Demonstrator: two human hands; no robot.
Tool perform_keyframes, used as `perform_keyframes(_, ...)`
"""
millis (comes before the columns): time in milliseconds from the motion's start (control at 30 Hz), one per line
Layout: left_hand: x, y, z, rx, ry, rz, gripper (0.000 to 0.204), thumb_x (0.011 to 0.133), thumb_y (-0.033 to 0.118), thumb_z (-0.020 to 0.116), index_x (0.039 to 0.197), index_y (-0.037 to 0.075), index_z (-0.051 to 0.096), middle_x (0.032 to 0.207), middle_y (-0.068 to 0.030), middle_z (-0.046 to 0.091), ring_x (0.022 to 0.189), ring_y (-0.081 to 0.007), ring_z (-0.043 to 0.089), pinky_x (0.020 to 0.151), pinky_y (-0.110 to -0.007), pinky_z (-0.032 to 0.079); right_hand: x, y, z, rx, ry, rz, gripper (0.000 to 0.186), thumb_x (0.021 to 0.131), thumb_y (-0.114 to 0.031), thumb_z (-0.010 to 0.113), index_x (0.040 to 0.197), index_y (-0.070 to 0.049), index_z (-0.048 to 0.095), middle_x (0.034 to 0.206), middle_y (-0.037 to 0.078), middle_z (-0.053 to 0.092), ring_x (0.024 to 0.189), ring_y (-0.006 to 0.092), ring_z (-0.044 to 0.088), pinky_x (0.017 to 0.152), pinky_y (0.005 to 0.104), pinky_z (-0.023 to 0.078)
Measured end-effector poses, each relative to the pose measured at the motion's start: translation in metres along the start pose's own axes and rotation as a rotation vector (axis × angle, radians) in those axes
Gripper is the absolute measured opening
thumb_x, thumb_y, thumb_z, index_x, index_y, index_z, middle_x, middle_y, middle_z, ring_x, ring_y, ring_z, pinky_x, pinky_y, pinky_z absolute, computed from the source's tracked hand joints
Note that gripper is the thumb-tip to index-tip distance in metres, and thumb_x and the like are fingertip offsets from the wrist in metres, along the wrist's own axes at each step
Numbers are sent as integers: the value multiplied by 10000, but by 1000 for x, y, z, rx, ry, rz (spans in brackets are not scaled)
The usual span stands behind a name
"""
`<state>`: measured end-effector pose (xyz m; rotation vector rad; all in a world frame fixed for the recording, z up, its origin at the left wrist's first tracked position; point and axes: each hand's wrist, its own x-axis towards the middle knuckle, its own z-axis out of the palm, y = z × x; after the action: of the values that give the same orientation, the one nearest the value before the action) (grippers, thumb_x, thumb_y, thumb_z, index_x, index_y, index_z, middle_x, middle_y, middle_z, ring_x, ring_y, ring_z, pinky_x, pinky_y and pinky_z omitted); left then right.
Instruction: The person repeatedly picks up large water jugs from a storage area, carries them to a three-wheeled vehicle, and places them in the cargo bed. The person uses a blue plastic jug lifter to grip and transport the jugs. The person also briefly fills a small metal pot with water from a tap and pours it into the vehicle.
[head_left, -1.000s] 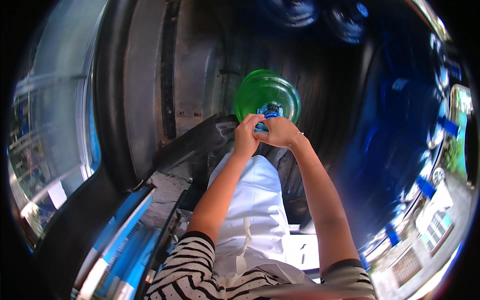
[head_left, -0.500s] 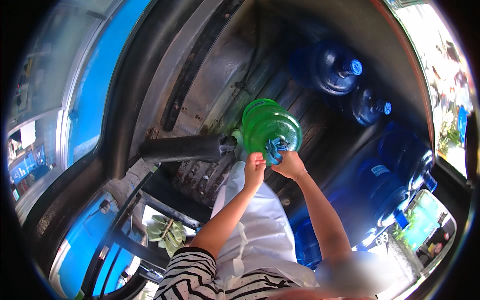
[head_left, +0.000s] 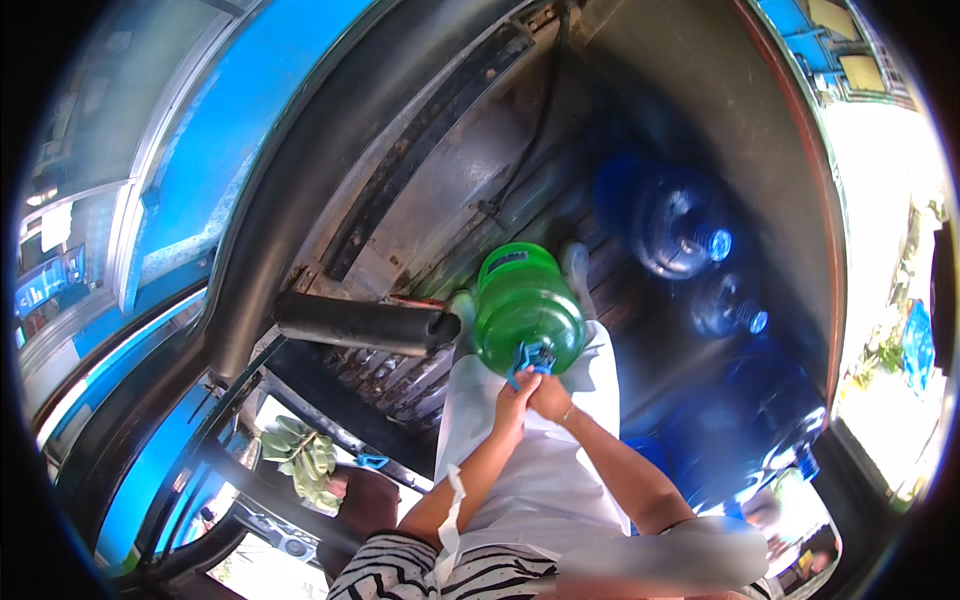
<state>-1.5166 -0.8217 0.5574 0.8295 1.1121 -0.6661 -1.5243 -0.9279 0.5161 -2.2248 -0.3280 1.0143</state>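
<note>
On the ridged floor [head_left: 540,218] by a dull wall [head_left: 710,90]: blue jugs [head_left: 672,232] | nearer: green jug [head_left: 530,312] | hands [head_left: 549,398]: gripping its blue handle [head_left: 524,360]

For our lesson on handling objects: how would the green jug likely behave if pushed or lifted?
The green jug could roll if pushed on its side, given its round body. Its glossy surface may feel slippery. It's probably stiff: the visible walls show no sagging.

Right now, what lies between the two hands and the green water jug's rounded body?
In the head view, a blue handle at the neck lies between the green water jug's body and the left hand and right hand.
</note>
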Motion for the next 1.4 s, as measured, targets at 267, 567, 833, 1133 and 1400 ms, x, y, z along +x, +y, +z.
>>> perform_keyframes(267,37,65,119,-83,3,129,212,772,69,667,962,62,575,929,-13,597,873,-147,578,803,-286,448,57,18,-118,447,154,237,261,952,-258,416,928,-35,550,868,186,607,761,350,586,636,429,460)
perform_keyframes(567,25,150,251,914,-40,699,348,715,284,684,923,22,586,816,-163,649,738,-321,638,656,-391,487,58,-6,-272,1425,585,289,360,968,-405,452,923,-72,582,848,2,563,772,90,503,676,263,428)
perform_keyframes(833,53,194,315,809,-245,832,340,709,321,664,825,10,591,749,-200,633,736,-364,630,660,-418,479,91,36,-344,1164,653,105,401,970,-414,430,980,-41,578,892,30,592,814,119,548,730,292,460)
perform_keyframes(1133,118,237,412,1134,-106,801,463,687,373,645,977,12,634,992,-233,630,944,-367,612,840,-412,484,151,82,-412,1685,713,102,388,957,-404,463,1115,-62,555,981,49,606,888,165,578,769,307,477)
perform_keyframes(1400,142,273,368,708,360,1236,169,861,129,518,985,14,519,786,-210,627,793,-398,610,699,-490,473,190,86,-473,729,816,413,309,926,-326,543,922,-17,561,685,54,585,479,140,517,451,266,403)
